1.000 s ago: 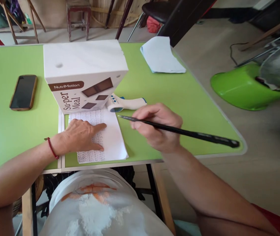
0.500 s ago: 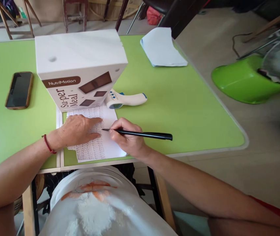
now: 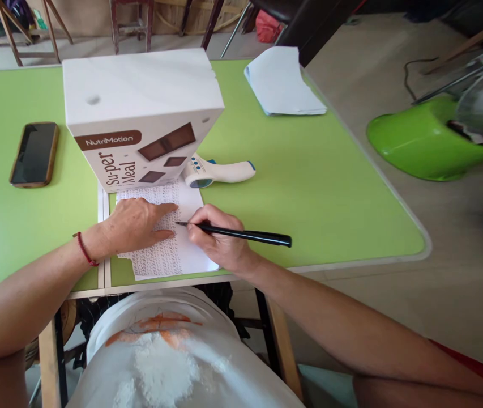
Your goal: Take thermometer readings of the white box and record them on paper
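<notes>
A sheet of paper (image 3: 196, 252) lies near the table's front edge, its left part filled with dense rows of handwriting. Flat on that writing rests my left hand (image 3: 137, 225), index finger and thumb apart, a red cord bracelet at the wrist. My right hand (image 3: 219, 238) grips a black pen (image 3: 249, 233), whose tip is at the right end of the written rows. Just beyond the paper stands a white "NutriMotion Super Meal" box (image 3: 143, 85). Beside it lies a white handheld thermometer (image 3: 228, 171), partly hidden behind the box.
A phone (image 3: 34, 154) in a brown case lies on the left of the green table (image 3: 330, 215). Folded white papers (image 3: 281, 82) are at the far right edge. On the floor to the right is a bright green bin (image 3: 419, 139). Stools stand behind the table.
The pen's back end has swung slightly left and down, while its tip stays at nearly the same place on the paper. My left hand has not moved. The view shifts slightly.
</notes>
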Motion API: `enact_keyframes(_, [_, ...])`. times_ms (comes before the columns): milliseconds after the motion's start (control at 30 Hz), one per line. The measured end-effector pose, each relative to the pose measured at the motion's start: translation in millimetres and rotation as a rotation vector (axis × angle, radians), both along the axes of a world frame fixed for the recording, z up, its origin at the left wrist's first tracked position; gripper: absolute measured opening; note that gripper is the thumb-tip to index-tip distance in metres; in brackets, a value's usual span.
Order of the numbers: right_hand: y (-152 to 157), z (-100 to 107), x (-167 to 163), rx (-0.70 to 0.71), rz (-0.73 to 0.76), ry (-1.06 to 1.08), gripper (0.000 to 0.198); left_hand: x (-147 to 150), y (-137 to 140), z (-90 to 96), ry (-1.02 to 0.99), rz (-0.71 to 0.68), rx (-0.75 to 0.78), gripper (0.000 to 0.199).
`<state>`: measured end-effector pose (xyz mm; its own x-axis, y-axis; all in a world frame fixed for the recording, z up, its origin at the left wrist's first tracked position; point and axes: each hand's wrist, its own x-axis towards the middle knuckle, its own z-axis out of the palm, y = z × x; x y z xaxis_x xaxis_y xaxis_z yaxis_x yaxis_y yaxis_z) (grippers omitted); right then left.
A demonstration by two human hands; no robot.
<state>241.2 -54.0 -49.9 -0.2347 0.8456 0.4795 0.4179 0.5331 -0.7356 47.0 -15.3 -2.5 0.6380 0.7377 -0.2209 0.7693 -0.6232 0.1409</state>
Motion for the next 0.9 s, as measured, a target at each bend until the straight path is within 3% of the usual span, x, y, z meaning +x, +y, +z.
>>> enact_keyframes(600, [-0.3,-0.7,0.0,-0.081,-0.041,0.021,0.016,-0.2,-0.3,2.8,0.011,0.004,-0.010,0.052])
enact_keyframes(900, [0.3,-2.1,0.6,-0.085,0.013,0.041,0.017,-2.3,0.1,3.7,0.003,0.010,-0.024,0.052])
